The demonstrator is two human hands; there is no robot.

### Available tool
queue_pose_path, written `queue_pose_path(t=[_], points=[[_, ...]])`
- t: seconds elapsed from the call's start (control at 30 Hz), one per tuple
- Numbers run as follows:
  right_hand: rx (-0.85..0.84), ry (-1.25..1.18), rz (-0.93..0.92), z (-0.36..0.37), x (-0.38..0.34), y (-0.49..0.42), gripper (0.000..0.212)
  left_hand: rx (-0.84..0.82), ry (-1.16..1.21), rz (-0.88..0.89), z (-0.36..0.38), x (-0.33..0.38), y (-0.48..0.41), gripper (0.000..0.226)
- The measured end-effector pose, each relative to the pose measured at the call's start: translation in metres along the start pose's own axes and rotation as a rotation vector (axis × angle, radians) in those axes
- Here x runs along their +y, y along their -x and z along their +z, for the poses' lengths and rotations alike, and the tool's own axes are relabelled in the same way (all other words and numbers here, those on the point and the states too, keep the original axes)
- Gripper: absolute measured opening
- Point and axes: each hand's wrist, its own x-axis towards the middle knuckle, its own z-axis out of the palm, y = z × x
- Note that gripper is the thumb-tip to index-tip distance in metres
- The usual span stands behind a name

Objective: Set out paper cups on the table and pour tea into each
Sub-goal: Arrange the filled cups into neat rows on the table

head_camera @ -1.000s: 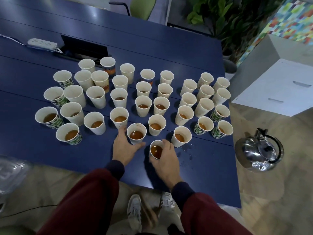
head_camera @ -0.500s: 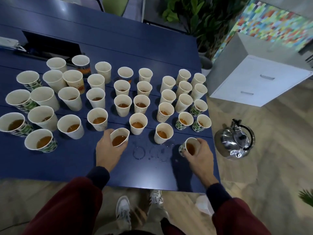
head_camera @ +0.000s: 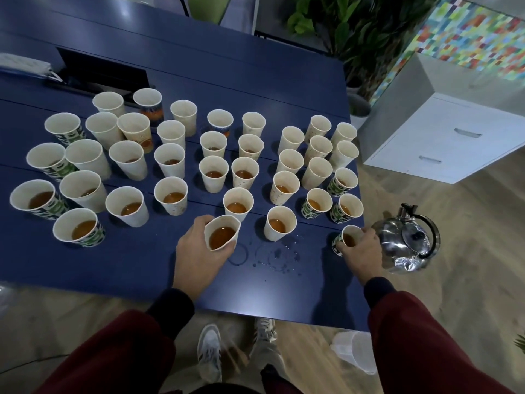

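Several paper cups stand in rows on the dark blue table [head_camera: 93,265], most holding brown tea. My left hand [head_camera: 199,257] grips a white cup of tea [head_camera: 221,233], tilted and lifted just off the table near the front middle. My right hand [head_camera: 362,255] holds a small green-patterned cup of tea [head_camera: 348,240] at the table's right front corner. A steel kettle [head_camera: 406,243] sits on the floor right beside that hand. Wet rings and drops [head_camera: 272,255] mark the table between my hands.
A white drawer cabinet [head_camera: 443,137] stands at the right, with a potted plant [head_camera: 349,38] behind it. A power strip [head_camera: 22,65] and a black cable box [head_camera: 102,72] lie at the table's back left. A clear plastic cup [head_camera: 355,354] lies on the floor by my right leg.
My right hand carried its cup from the front middle out to the right front corner. My left hand picked up the cup it touched and tilted it. The view shifted right.
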Motion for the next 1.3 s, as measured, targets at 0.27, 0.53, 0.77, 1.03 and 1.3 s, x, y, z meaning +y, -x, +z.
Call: queue_pose_path(t=[0.27,0.53,0.77,1.03,1.3], points=[[0.237,-0.011,-0.274,-0.005,-0.040,0.064,0.089,-0.046,0.057,0.080,0.002,0.025,0.007,0.043],[-0.229,-0.378,-0.458,0.031,-0.093,0.139,0.079,-0.169,-0.015,0.215,0.025,0.063,0.005,0.042],[-0.078,-0.472,-0.396,0.040,-0.084,0.128,0.048,-0.375,-0.036,0.271,0.044,0.072,0.003,0.063],[-0.068,-0.540,-0.200,0.042,-0.045,0.095,0.049,-0.306,-0.132,0.332,0.071,0.072,-0.024,0.050],[-0.016,-0.482,-0.081,0.060,-0.021,0.058,0.049,-0.449,-0.577,0.288,0.112,0.054,-0.045,0.091]])
